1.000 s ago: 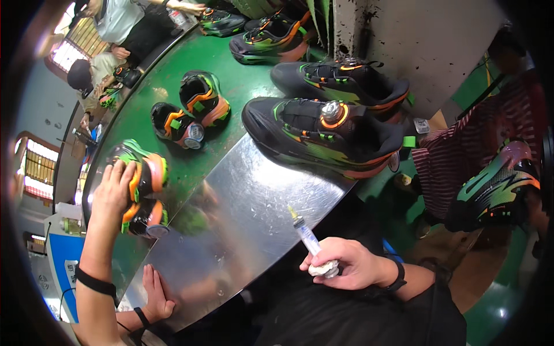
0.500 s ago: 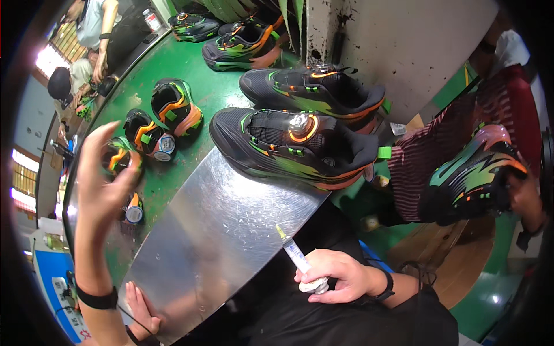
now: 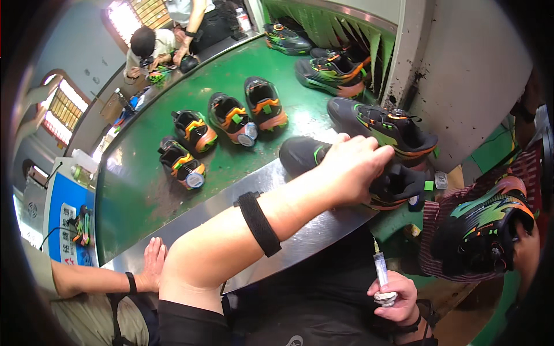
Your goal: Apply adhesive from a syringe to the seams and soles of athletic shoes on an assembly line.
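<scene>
My left hand [image 3: 355, 167] reaches across and closes over the top of the nearer black, green and orange sneaker [image 3: 297, 154], hiding its middle. That sneaker lies on its sole on a shiny metal plate [image 3: 311, 245], toe to the left. Just behind it stands a matching sneaker [image 3: 375, 118]. Low on the right, my right hand [image 3: 401, 295] is closed around a clear syringe [image 3: 381, 270], its thin tip pointing up. White crumpled material [image 3: 385, 299] covers the syringe's lower end within my fingers.
Several matching shoes [image 3: 231, 118] stand on the green table [image 3: 138, 173], others by a slit green curtain [image 3: 329, 29]. At right, a co-worker's hand [image 3: 524, 245] holds another sneaker [image 3: 479, 230]. At lower left, another person's hand [image 3: 153, 259] rests on the plate's edge.
My left hand has come from the raised position at the left onto the nearer sneaker. My view has swung left. The syringe stays in my right hand, now more upright.
</scene>
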Demonstrator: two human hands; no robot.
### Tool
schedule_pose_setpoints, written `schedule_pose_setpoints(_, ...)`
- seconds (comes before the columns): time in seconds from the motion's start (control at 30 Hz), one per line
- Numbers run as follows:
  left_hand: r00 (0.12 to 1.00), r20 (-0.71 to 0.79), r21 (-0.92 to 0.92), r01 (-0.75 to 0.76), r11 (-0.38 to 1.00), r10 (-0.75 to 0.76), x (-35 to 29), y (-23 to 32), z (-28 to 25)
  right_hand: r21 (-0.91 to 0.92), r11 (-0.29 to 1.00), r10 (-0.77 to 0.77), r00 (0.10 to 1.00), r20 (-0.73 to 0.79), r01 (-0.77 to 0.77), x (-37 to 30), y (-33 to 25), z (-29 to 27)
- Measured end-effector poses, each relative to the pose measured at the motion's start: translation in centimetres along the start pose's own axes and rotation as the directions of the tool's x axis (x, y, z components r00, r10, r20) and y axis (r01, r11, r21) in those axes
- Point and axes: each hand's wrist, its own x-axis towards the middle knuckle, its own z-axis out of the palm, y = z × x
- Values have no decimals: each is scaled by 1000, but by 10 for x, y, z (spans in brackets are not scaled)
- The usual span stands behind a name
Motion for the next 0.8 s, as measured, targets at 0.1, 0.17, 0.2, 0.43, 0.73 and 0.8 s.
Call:
schedule_pose_setpoints(0.1,999,-41,-119,-27,992,23,-22,11,-13,26,1000,-7,1000,19,6,-2,-10,0)
schedule_pose_setpoints(0.17,988,-141,-55,-68,996,59,-51,13,-32,72,997,-7,999,43,4,-1,-15,1)
schedule_pose_setpoints(0.2,981,-177,-19,-86,996,82,-66,14,-41,117,993,-1,999,40,-4,1,-17,1)
schedule_pose_setpoints(0.43,937,-328,203,191,960,-117,-240,62,-76,53,997,42,976,216,-55,19,1,20)
schedule_pose_setpoints(0.73,871,-353,230,435,871,-342,-335,100,-18,135,961,242,970,25,-243,43,29,53)
schedule_pose_setpoints(0.8,887,-288,253,434,865,-361,-340,99,-21,105,948,306,952,-25,-302,46,29,52)
